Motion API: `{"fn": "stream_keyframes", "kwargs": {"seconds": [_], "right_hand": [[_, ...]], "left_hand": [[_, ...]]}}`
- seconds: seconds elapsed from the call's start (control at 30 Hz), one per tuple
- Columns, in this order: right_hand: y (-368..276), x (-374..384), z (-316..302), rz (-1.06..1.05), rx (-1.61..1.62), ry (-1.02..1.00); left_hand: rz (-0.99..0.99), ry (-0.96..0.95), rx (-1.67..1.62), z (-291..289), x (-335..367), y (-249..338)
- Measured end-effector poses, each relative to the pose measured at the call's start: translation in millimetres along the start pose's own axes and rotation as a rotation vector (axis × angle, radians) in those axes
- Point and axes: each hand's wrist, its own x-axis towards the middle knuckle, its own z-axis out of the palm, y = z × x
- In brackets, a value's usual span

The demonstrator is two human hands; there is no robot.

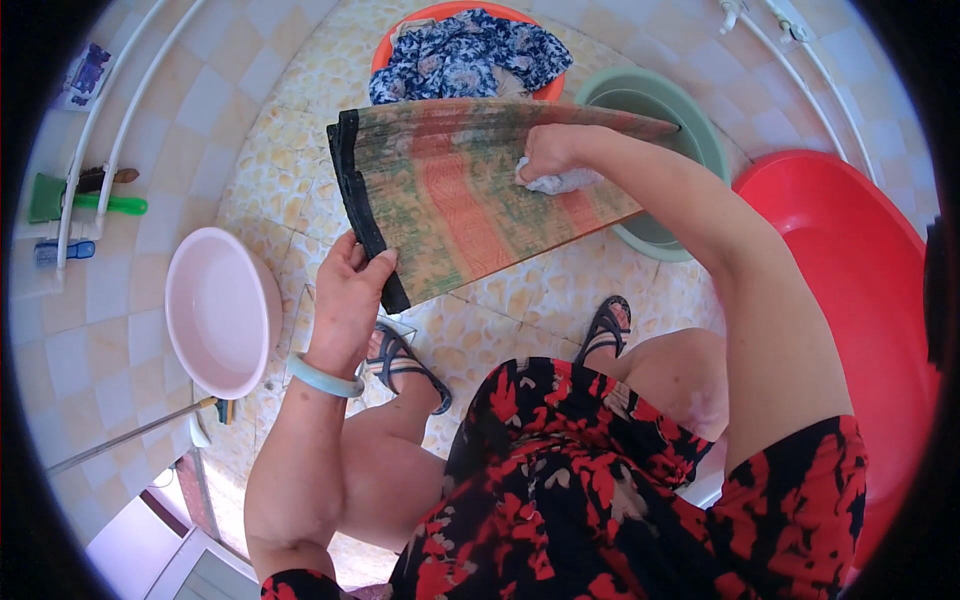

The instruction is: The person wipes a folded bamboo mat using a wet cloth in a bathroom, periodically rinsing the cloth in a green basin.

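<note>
A folded bamboo mat (450, 190), greenish tan with red-orange stripes and a black cloth edging, is held up in front of me. My left hand (350, 285) pinches its black-bound edge at the lower left corner, the thumb on top. My right hand (560, 155) is closed on a bunched white cloth (565, 182) pressed against the mat's upper face. The far right end of the mat reaches over a green basin (705, 130); whether it touches the rim I cannot tell.
An orange basin (382, 52) with blue-and-white patterned fabric (470, 60) stands at the back. A pink basin (270, 310) leans at the left wall. At right is a large red tub (850, 260). Brushes (120, 204) hang by white pipes (125, 130). My sandalled feet are below the mat.
</note>
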Motion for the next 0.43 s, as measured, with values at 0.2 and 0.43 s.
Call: {"fn": "stream_keyframes", "kwargs": {"seconds": [0.2, 0.43], "right_hand": [[-12.8, -10.9, -9.8, -0.034, 0.022, 0.014], [-6.2, -5.6, -2.1, 0.001, -0.075, 0.046]], "left_hand": [[0.006, 0.018, 0.017, -0.3, -1.5, 1.0], [0.009, -0.013, -0.004, -1.5, -0.7, 0.4]]}}
